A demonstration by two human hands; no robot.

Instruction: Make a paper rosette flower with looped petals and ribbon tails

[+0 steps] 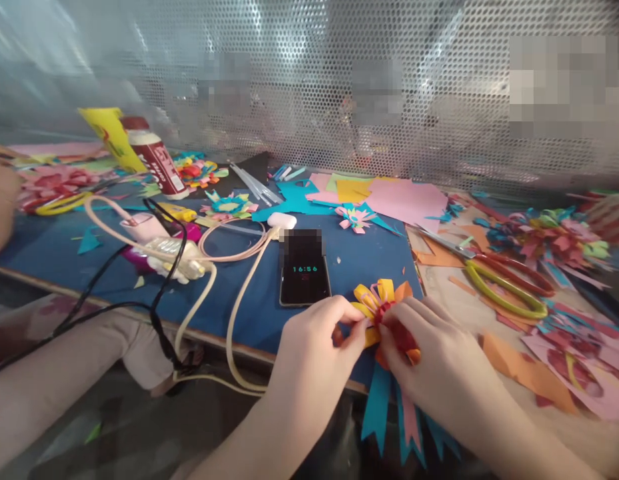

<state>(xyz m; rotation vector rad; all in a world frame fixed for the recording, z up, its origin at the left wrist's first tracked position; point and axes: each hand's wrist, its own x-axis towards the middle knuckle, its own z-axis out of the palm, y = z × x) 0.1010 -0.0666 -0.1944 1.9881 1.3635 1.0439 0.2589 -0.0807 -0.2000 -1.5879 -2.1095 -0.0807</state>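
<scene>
Both of my hands hold a paper flower (380,303) with yellow, orange and red looped petals at the near edge of the blue board (249,293). My left hand (316,340) pinches its yellow petals from the left. My right hand (429,347) closes its fingers on the red and orange centre from the right. Blue and pink paper strips (396,413) hang down from the flower below my right hand.
A phone (304,273) lies just behind my hands, with cream cables (234,293) and a black cable (139,293) to its left. Scissors (504,277) lie right, among paper scraps (529,370) and finished flowers (544,237). A glue bottle (154,160) stands far left. Another person's arm (54,373) lies at left.
</scene>
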